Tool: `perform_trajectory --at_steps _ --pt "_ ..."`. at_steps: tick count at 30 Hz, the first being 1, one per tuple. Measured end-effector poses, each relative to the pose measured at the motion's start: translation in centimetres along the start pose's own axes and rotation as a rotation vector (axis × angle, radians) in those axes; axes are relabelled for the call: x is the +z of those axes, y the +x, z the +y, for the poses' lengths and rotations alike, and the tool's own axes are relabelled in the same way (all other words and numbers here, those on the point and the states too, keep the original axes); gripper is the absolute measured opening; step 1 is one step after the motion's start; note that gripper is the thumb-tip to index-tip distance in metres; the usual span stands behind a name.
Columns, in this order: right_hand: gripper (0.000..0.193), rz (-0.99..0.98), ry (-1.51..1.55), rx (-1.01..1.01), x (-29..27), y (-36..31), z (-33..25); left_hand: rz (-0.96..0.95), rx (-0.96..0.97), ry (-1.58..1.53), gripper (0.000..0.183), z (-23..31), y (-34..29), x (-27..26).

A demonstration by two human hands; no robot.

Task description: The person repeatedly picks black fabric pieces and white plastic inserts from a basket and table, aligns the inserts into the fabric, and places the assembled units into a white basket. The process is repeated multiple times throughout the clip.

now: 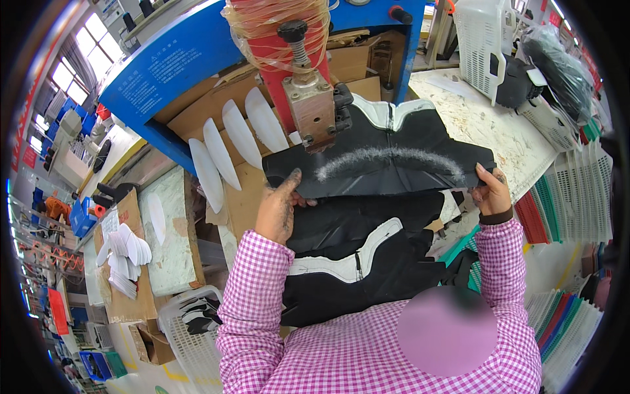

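Left hand (278,210): pinches left end of the black panel (387,172)
Right hand (493,193): pinches its right end
White arc (364,156): across its face
Black pieces (367,215): beneath it

Item count, single blue machine (144,79) station, as seen from where I stand.
Quantities: red machine arm (275,98), one; black knob (292,31), one; hands, two: one left hand (279,207), one right hand (492,194); raised black panel (387,141), one; lower black panels (367,220), at least two, overlap hiding the exact number; white crescent pieces (241,134) beside the arm, four; separate white crescent (156,220), one; pile of white pieces (125,253), one, contents uncountable; cardboard box (161,348) at lower left, one.
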State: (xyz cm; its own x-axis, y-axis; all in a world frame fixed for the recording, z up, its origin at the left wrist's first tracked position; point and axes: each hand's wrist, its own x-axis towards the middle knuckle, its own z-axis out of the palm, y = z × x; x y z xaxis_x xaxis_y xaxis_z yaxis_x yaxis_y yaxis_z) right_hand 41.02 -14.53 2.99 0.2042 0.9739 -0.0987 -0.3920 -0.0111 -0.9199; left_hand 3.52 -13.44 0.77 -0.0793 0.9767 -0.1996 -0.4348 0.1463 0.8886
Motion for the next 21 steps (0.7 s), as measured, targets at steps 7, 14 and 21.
perform_trajectory --at_steps 7,14,21 --pt "0.009 -0.317 0.044 0.112 7.4 3.6 5.6 0.221 0.152 0.007 0.019 4.8 -1.6 -7.6" --pt "0.021 -0.099 0.112 0.008 3.8 4.9 3.4 0.218 0.248 0.012 0.038 0.9 -1.9 -3.2" --pt "0.015 -0.308 0.047 0.146 7.2 2.8 7.7 0.276 0.309 -0.040 0.041 4.8 -6.0 -8.7"
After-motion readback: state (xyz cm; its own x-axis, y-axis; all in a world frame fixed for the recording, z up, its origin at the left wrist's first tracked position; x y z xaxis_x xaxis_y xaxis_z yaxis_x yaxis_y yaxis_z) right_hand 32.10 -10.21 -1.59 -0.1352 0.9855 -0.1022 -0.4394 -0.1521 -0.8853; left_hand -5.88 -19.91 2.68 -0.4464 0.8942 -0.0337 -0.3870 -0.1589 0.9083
